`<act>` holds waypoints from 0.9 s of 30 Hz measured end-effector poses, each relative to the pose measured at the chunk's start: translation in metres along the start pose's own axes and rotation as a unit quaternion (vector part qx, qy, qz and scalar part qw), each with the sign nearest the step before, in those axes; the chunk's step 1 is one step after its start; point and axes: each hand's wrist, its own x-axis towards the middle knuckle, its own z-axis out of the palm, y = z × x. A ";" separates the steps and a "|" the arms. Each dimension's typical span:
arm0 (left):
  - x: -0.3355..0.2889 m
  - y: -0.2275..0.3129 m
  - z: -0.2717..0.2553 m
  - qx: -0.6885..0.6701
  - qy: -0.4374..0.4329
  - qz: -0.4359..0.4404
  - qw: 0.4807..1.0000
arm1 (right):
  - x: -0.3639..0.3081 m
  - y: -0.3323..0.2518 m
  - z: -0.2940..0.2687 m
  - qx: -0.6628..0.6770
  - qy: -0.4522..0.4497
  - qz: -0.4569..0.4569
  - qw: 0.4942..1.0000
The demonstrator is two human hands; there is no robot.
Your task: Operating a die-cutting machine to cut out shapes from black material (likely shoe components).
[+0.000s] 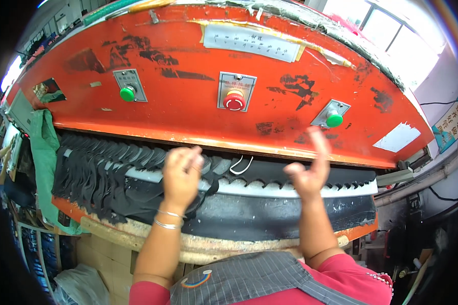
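Observation:
My left hand [180,175] hovers over the black cut pieces with its fingers curled together; whether anything sits in them is hidden. To the right, my right hand [313,173] is raised with fingers apart and nothing in it, below a green push button [334,120]. Between the hands lies a thin white loop [241,165], shaped like a bent strip, on the dark sheet material. A black sheet with a scalloped cut edge [336,178] stretches to the right over a white strip [285,190]. Many curved black pieces [91,175] lie overlapped in rows at the left.
An orange machine front [188,112] spans the far side, carrying a red stop button [234,100] and another green button [127,93]. A worn pale bar [219,246] runs along the near edge. Green cloth [45,162] hangs at the left.

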 end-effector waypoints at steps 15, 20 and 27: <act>0.072 0.009 -0.066 0.102 0.078 0.032 0.991 | 0.074 0.011 0.000 -0.061 0.173 -0.145 0.972; -0.066 0.025 -0.006 0.039 -0.217 -0.022 0.975 | -0.068 -0.036 -0.007 0.010 -0.302 -0.055 0.952; -0.106 0.055 0.003 0.219 -0.249 0.067 0.941 | -0.119 -0.074 -0.028 -0.168 -0.389 0.035 0.905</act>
